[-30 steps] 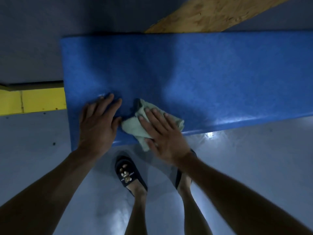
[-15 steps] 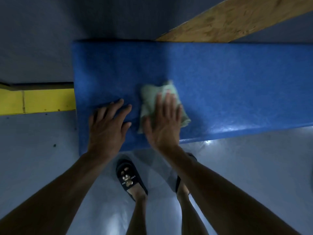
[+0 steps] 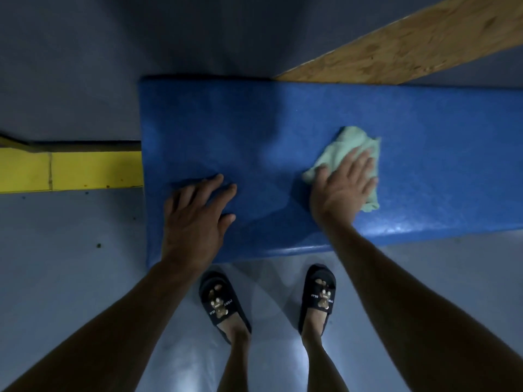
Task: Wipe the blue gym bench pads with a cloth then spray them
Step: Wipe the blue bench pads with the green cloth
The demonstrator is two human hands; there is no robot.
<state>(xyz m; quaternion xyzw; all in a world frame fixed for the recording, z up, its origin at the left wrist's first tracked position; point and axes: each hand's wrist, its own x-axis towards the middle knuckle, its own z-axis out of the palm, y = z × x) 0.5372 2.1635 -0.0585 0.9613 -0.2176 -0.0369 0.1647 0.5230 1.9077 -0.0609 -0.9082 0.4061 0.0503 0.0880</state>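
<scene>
A long blue bench pad (image 3: 283, 123) runs from the centre left out past the right edge. A crumpled pale green cloth (image 3: 348, 145) lies on it right of centre. My right hand (image 3: 342, 185) presses flat on the cloth with straight fingers, covering its lower part. Flat on the bare pad near its left end rests my left hand (image 3: 195, 219), fingers spread. No spray bottle is in view.
A wooden board (image 3: 396, 49) slants up to the right behind the pad. A yellow strip (image 3: 70, 171) lies on the floor at the left. My two feet in dark slippers (image 3: 219, 304) stand on the grey floor (image 3: 56, 278) just before the pad's near edge.
My right hand has slid the cloth rightwards along the pad, away from the left hand. The left hand has stayed planted near the pad's left end.
</scene>
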